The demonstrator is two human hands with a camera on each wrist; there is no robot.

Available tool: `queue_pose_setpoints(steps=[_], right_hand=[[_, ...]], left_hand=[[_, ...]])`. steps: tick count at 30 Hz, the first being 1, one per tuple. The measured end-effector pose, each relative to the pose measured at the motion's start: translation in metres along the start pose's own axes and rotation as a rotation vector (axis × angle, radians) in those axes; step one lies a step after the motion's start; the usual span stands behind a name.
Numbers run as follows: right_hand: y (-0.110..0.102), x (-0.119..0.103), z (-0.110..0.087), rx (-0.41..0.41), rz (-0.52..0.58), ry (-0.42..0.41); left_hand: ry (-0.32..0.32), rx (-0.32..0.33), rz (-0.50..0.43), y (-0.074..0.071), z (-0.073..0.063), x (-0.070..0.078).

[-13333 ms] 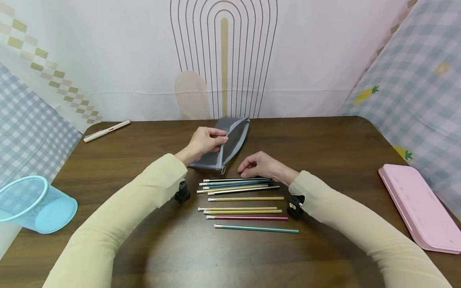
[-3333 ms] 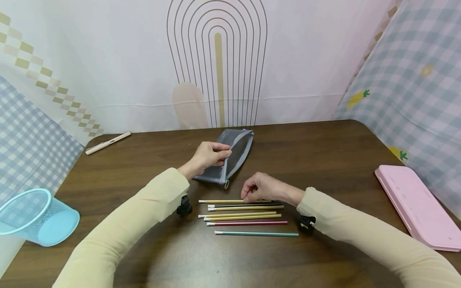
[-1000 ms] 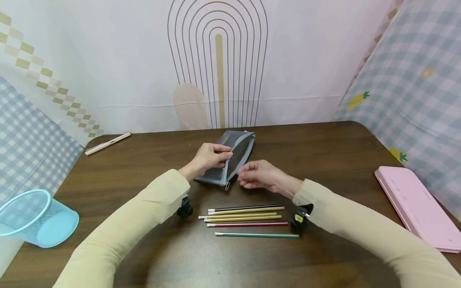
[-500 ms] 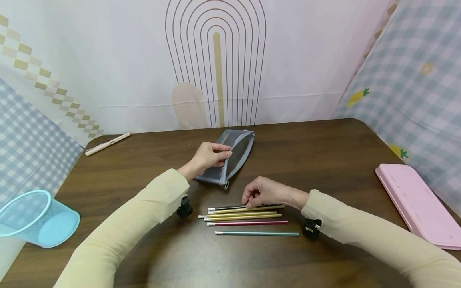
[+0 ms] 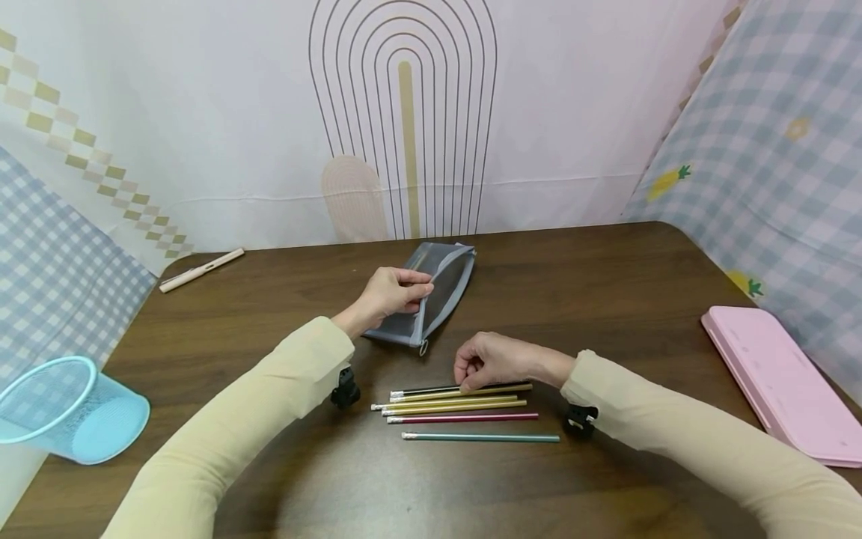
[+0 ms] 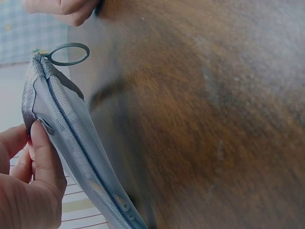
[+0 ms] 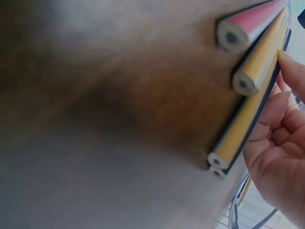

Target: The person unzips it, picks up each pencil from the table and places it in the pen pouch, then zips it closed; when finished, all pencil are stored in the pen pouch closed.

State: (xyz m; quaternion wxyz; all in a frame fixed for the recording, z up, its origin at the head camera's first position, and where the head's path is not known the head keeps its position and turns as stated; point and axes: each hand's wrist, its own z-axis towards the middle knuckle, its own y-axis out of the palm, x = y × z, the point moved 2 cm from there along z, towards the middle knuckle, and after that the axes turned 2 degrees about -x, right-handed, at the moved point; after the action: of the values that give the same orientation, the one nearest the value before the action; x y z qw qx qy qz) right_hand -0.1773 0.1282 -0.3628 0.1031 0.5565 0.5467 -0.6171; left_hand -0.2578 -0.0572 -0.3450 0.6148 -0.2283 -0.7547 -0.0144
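My left hand (image 5: 390, 292) pinches the top edge of a grey mesh zip pouch (image 5: 397, 327), whose mouth gapes to the right. The zip's ring pull (image 6: 70, 54) shows in the left wrist view. Beyond the pouch's far wall, a gold streak shows faintly through the mesh. My right hand (image 5: 494, 359) has thumb and fingers around a black pencil (image 5: 427, 391) and a gold pencil (image 7: 238, 129) lying side by side; I cannot tell whether it grips one or both. Nearer lie two gold pencils (image 5: 465, 406), a dark red pencil (image 5: 465, 419) and a teal pencil (image 5: 481, 437), erasers left.
A light blue mesh pencil cup (image 5: 101, 419) lies on its side at the left. A cream pen (image 5: 202, 270) rests at the back left of the brown table (image 5: 592, 284). At the right lies a pink case (image 5: 781, 382).
Over the whole span, several pencils have gone from the row's far side. One second ago the right hand was at the pouch mouth; it has since come down to the pencils. The left hand has stayed.
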Motion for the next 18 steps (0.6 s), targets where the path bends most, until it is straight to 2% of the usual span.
queue_pose_setpoints(steps=[7, 9, 11, 14, 18], right_hand=[[-0.007, 0.002, -0.009, 0.029, 0.035, -0.031], [-0.015, 0.001, -0.014, 0.063, 0.072, -0.035], [-0.025, 0.002, -0.018, 0.119, 0.137, 0.001], [-0.038, 0.007, -0.021, 0.24, 0.307, 0.092], [-0.048, 0.017, -0.017, 0.387, 0.657, 0.219]], left_hand=[[0.003, 0.0, -0.009, 0.001, 0.001, -0.001], [0.001, 0.001, -0.014, 0.001, 0.001, 0.0], [0.004, 0.004, -0.011, 0.0, 0.001, 0.0], [0.009, 0.004, -0.006, -0.001, 0.002, 0.0], [0.004, 0.01, 0.0, -0.001, 0.002, -0.001]])
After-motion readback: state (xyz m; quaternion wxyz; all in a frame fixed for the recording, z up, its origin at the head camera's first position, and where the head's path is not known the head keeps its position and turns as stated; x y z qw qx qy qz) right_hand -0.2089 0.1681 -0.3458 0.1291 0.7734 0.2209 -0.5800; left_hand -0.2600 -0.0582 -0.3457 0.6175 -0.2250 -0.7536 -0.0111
